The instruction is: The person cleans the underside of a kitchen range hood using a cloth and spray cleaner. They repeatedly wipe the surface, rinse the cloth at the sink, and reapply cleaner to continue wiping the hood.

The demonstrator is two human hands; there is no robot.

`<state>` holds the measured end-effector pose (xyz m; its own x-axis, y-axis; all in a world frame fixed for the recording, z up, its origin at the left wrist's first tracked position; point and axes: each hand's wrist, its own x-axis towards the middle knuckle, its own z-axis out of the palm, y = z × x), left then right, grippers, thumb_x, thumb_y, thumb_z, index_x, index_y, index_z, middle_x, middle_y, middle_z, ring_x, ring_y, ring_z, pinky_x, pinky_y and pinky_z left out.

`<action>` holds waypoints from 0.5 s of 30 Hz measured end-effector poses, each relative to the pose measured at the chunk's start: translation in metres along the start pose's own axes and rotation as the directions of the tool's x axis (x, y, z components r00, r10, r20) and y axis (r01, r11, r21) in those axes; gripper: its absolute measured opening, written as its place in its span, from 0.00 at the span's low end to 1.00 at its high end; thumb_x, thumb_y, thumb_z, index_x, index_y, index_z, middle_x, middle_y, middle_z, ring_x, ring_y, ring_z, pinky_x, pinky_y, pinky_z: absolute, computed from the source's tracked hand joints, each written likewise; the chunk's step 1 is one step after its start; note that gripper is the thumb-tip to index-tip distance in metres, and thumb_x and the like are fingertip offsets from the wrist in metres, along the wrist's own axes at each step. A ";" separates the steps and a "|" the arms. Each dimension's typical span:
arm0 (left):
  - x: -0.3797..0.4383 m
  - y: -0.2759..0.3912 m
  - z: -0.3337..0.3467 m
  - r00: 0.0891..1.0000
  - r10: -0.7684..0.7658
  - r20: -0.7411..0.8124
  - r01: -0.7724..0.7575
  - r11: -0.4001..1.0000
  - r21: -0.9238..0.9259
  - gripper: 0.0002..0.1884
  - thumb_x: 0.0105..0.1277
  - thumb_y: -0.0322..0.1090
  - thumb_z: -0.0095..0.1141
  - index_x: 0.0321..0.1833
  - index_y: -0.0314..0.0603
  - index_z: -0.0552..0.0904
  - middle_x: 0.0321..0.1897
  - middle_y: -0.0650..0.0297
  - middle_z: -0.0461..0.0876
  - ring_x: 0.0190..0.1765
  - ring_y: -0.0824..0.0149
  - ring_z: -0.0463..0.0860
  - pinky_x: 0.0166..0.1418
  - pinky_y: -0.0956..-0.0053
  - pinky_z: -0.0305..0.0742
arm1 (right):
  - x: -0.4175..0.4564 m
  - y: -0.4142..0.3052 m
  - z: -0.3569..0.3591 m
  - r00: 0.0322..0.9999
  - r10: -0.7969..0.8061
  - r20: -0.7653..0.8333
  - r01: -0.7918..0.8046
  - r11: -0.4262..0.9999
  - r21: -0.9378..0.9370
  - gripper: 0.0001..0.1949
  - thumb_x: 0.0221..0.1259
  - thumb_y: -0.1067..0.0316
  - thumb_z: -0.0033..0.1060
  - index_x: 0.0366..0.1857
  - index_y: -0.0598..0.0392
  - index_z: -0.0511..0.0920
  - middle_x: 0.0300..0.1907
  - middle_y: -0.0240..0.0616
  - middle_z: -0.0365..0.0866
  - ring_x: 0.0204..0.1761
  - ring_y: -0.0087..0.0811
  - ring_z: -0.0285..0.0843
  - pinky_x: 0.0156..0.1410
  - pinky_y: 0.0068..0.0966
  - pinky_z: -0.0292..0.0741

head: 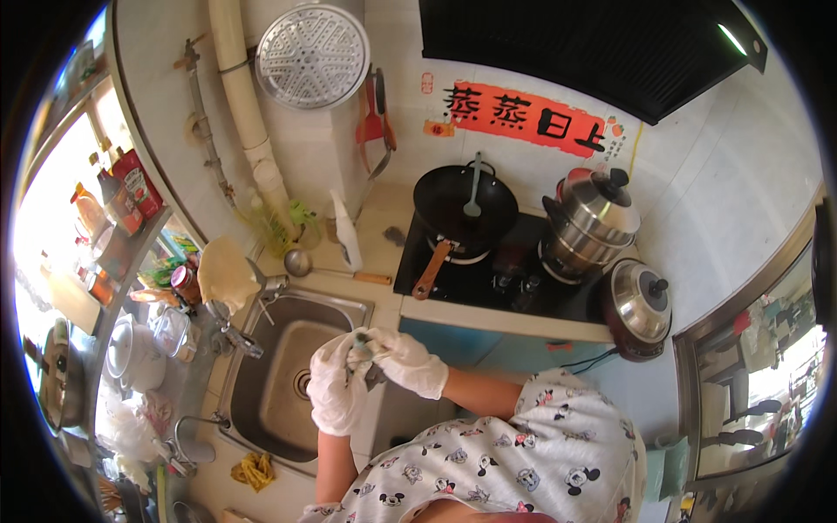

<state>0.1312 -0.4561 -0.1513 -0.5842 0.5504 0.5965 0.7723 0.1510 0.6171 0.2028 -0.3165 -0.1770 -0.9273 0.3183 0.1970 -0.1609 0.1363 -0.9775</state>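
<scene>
White gloves cover both my hands, which meet above the front edge of the stainless steel sink. My left hand has its fingers closed around a small grey-green and whitish item. On the same item, from the other side, are the fingertips of my right hand. Gloved fingers cover much of this item, so its kind cannot be told. Below and left of the hands are the sink's basin and its drain.
A black wok with a wooden handle sits on the cooktop beside a steel steamer pot. Behind the sink lie a ladle and a faucet. A yellow cloth is on the counter; bottles line the shelf.
</scene>
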 end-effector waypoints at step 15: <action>0.117 0.097 0.184 0.914 -0.204 0.352 0.405 0.534 -0.742 0.20 0.84 0.44 0.47 0.68 0.40 0.77 0.62 0.60 0.81 0.53 0.71 0.82 0.59 0.72 0.75 | -0.046 -0.095 -0.255 0.978 0.201 -0.063 -0.175 0.942 0.286 0.10 0.73 0.62 0.68 0.45 0.55 0.77 0.40 0.30 0.84 0.44 0.20 0.82 0.49 0.22 0.78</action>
<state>0.1839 -0.2257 -0.1157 -0.6036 0.7608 0.2383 -0.0092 -0.3056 0.9521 0.3465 -0.1052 -0.0740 -0.9176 0.3974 0.0014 -0.0862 -0.1957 -0.9769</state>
